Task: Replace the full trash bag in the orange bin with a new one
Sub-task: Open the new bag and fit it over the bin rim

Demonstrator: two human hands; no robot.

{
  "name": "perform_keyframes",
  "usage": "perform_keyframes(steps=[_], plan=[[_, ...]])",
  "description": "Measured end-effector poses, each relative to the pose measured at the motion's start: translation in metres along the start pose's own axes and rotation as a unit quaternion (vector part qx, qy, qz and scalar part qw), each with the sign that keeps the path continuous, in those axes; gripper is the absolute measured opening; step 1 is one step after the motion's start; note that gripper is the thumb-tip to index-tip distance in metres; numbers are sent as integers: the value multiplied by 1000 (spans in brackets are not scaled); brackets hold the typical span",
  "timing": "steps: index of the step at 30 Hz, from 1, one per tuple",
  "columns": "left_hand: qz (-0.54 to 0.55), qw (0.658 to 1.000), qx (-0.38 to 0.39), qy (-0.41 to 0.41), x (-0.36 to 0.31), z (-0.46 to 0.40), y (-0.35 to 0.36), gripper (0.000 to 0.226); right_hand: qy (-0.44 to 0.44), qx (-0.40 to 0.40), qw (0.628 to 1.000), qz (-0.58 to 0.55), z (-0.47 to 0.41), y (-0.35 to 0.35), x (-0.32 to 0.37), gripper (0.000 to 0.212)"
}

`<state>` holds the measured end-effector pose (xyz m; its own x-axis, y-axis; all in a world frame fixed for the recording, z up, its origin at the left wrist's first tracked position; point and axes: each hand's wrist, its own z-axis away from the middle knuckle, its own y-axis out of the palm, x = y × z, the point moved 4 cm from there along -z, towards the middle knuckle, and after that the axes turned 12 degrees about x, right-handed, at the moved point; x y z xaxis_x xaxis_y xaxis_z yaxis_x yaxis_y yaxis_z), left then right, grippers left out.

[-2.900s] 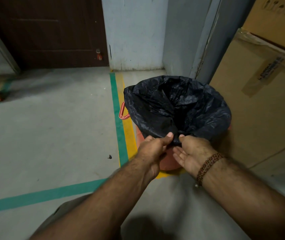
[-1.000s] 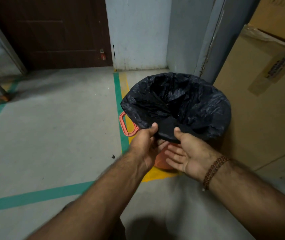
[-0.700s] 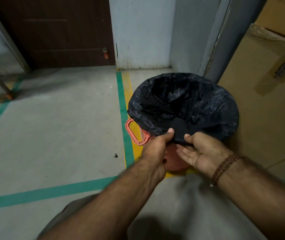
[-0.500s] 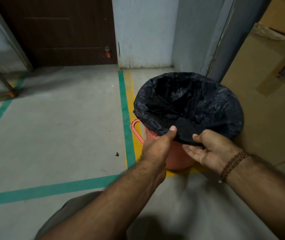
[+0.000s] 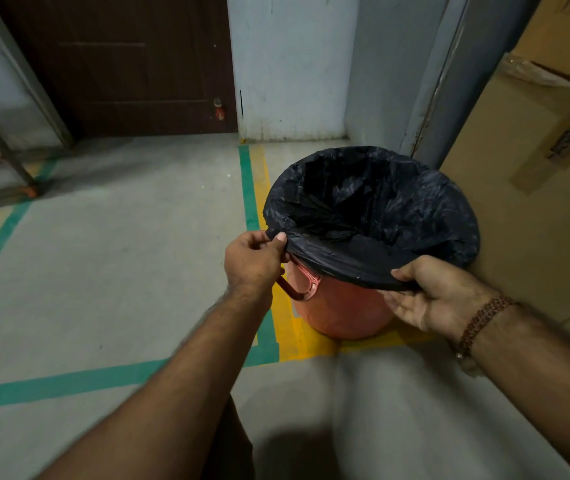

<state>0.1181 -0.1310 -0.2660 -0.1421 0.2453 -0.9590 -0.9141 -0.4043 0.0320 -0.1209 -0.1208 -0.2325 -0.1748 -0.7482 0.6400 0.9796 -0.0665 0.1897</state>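
An orange bin (image 5: 342,311) stands on the floor, lined with a black trash bag (image 5: 380,216) whose mouth is spread over the rim. My left hand (image 5: 252,259) pinches the bag's edge at the bin's left side, above the orange handle (image 5: 299,287). At the near right side of the rim, my right hand (image 5: 429,294) holds the bag's edge, thumb on top and fingers underneath. The bag's edge is stretched between the two hands. What lies inside the bag is dark and unclear.
Large cardboard boxes (image 5: 533,188) stand directly right of the bin. A grey door frame (image 5: 449,81) and a white wall (image 5: 290,64) are behind it, a dark door (image 5: 120,64) at back left. Green and yellow floor tape (image 5: 252,188) runs beside the bin. A metal rack leg (image 5: 16,164) stands far left.
Both hands were close together at the near edge of the bag. They have moved apart along the rim, left hand leftward and right hand rightward, stretching the bag's edge.
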Motion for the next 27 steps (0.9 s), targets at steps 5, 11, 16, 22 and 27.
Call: perform_keyframes(steps=[5,11,16,22,27], plan=[[46,998,14,-44,4,0,1,6,1,5,1000,11,0,-6,0,11],[67,994,14,-82,8,2,-1,13,4,6,1000,21,-1,-7,0,9],[91,993,1,-75,8,-1,-2,21,4,9,1000,28,-2,-8,-1,10],[102,992,-6,-70,14,-3,-3,18,4,7,999,36,-3,-10,0,11],[124,990,-13,-70,13,-5,-5,18,8,11,999,45,-2,-14,2,9]])
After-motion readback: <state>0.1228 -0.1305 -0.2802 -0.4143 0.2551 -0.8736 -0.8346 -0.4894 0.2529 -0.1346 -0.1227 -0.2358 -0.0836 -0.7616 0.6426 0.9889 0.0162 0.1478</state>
